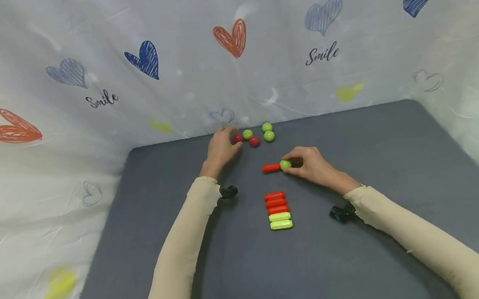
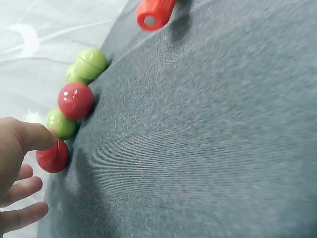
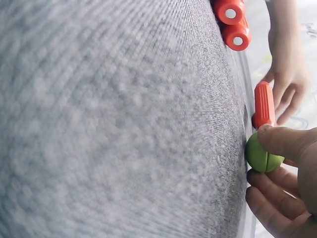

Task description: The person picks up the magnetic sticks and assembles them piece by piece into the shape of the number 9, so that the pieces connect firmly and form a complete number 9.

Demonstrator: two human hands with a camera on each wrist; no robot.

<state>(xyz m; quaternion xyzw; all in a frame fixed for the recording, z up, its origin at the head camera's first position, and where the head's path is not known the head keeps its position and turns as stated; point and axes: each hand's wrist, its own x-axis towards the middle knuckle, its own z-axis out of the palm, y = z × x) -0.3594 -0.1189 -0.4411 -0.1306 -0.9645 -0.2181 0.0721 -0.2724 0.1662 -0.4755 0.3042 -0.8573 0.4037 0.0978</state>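
My right hand (image 1: 309, 163) pinches a green ball (image 1: 285, 165) between thumb and fingers. Against the ball's left side lies a red stick (image 1: 271, 167), end-on to it, on the grey table. In the right wrist view the thumb presses on the green ball (image 3: 258, 153), which has a seam around it. My left hand (image 1: 221, 147) is at the far edge, beside a red ball (image 1: 237, 138). Its thumb overlaps that red ball (image 2: 53, 158) in the left wrist view, with the other fingers spread apart.
Next to the left hand sit another red ball (image 1: 254, 141) and a green ball (image 1: 247, 134). Two more green balls (image 1: 268, 136) stand just right of them. Nearer, red sticks (image 1: 276, 203) and yellow-green sticks (image 1: 280, 224) lie in a column. A printed curtain (image 1: 192, 96) hangs behind the table.
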